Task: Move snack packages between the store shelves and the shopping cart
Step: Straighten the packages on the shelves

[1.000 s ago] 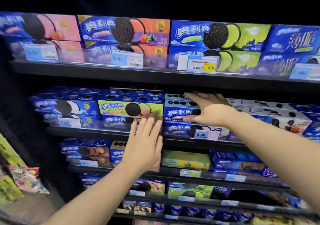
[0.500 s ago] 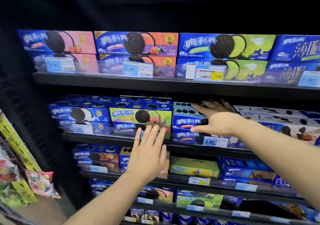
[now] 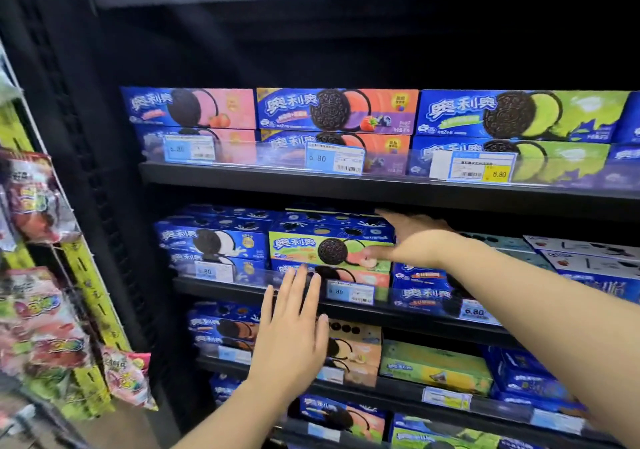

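Note:
A green and peach cookie box [image 3: 311, 249] lies on top of a stack on the middle shelf [image 3: 242, 291]. My right hand [image 3: 414, 242] is at the box's right end, fingers over its top and thumb against its front face. My left hand [image 3: 294, 327] hovers lower, in front of the shelf edge, with straight fingers pointing up and nothing in it. Blue cookie boxes [image 3: 211, 240] sit to the left of the green box, and other blue boxes [image 3: 426, 296] to its right. No shopping cart is in view.
The top shelf [image 3: 346, 185] carries pink, orange and green cookie boxes [image 3: 336, 111] behind price tags. Lower shelves hold more boxes [image 3: 436, 367]. Hanging candy bags [image 3: 38, 202] fill a rack at the left edge. A dark upright post [image 3: 86, 171] stands between the rack and the shelves.
My right hand has slid left from the blue box onto the green and peach box. The camera has moved closer and turned; my left hand stays raised and open.

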Available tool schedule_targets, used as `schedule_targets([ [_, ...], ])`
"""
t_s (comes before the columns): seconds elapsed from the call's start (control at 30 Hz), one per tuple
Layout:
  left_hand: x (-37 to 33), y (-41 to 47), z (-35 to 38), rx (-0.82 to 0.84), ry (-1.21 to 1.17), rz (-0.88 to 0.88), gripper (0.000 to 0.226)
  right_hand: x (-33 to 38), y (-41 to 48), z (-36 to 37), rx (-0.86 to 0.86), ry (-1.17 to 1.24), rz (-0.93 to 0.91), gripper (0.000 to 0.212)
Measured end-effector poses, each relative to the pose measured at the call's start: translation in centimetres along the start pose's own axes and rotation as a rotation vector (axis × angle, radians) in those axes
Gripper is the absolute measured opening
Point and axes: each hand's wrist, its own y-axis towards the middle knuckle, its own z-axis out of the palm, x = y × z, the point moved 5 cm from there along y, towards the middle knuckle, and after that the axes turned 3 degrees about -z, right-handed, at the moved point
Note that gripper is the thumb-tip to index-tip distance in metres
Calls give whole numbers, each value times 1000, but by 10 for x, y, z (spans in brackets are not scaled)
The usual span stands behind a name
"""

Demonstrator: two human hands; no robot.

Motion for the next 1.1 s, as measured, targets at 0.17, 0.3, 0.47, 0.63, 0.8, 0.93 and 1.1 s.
schedule_targets([
  [0.17,13,5,1,-4,-13,-19,64,1,13,5,112,134,-21,105],
  [0.3,17,4,0,-14,-27,-31,64,2,4,4,118,164,-25,112],
  [0.47,12,9,-4,-15,-20,-24,64,4,-5,4,98,25,-11,119],
  [0.63,10,7,-5,36,-22,-10,66,15,-21,11,-99,-98,-103,97],
  [0.8,14,-7,-7,105,-9,-9,64,64,-65,33,-438,-284,-392,72],
  [0.93,13,-12,-9,118,4,15,62,75,-95,68,-469,-332,-480,70],
  [1.1,-25,-24,2,132,-18,132,62,33,-129,87,-411,-309,-348,68],
])
